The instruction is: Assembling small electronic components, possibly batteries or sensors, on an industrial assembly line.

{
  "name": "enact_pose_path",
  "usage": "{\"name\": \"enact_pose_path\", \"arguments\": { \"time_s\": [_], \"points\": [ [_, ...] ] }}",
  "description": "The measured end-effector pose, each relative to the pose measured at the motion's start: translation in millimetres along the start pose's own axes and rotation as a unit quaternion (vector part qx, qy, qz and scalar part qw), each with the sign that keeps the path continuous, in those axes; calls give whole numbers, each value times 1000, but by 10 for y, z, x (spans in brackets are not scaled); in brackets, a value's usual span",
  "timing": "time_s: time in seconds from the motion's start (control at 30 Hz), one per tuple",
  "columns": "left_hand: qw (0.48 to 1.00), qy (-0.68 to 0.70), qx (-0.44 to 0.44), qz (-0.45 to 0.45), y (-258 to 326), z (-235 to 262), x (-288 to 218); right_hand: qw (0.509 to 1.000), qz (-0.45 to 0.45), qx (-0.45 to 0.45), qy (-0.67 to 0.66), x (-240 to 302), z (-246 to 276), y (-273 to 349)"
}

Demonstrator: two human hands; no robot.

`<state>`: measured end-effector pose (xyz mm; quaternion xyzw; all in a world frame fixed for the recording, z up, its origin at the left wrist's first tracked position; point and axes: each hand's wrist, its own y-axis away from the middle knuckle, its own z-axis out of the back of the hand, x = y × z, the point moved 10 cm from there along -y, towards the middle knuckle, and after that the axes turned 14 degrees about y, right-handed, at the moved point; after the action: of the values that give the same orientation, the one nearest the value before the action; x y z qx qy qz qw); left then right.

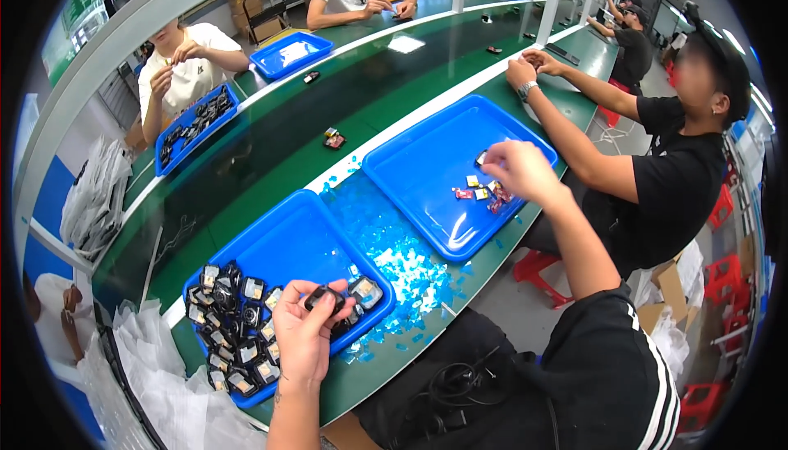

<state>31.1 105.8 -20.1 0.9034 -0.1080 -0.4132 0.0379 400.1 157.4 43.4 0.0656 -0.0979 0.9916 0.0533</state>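
Observation:
Between the thumb and fingers of my left hand [302,331] is a small black plastic casing [323,299], held above the left blue tray [305,212]. Many similar black casings [249,351] with pale labels lie heaped in that tray. Over the right blue tray [423,175], my right hand [525,173] has its fingers bent together. At its fingertips shows a small black-and-white part [482,157]; whether it is gripped or lies in the tray is unclear. Below that hand sit several small red and yellow-white parts [472,193].
Blue film pieces [398,261] litter the bench between the trays. Beyond runs a green conveyor [279,163] carrying a small part [333,138]. A co-worker in black [665,146] sits close on the right; others work across the belt. Plastic bags [156,368] hang at left.

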Motion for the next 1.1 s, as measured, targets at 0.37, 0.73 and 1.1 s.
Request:
{"name": "enact_pose_path", "arguments": {
  "time_s": [0.37,0.73,1.1],
  "points": [
    [1000,-11,11,-19,76,40,-3,991,67,30,108,61,-441,65],
    [951,-243,109,-157,208,-244,-280,949,271,24,-160,1404,426,517],
    [962,-199,181,-55,203,-307,-18,830,404,180,-341,2445,174,849]
  ]
}}
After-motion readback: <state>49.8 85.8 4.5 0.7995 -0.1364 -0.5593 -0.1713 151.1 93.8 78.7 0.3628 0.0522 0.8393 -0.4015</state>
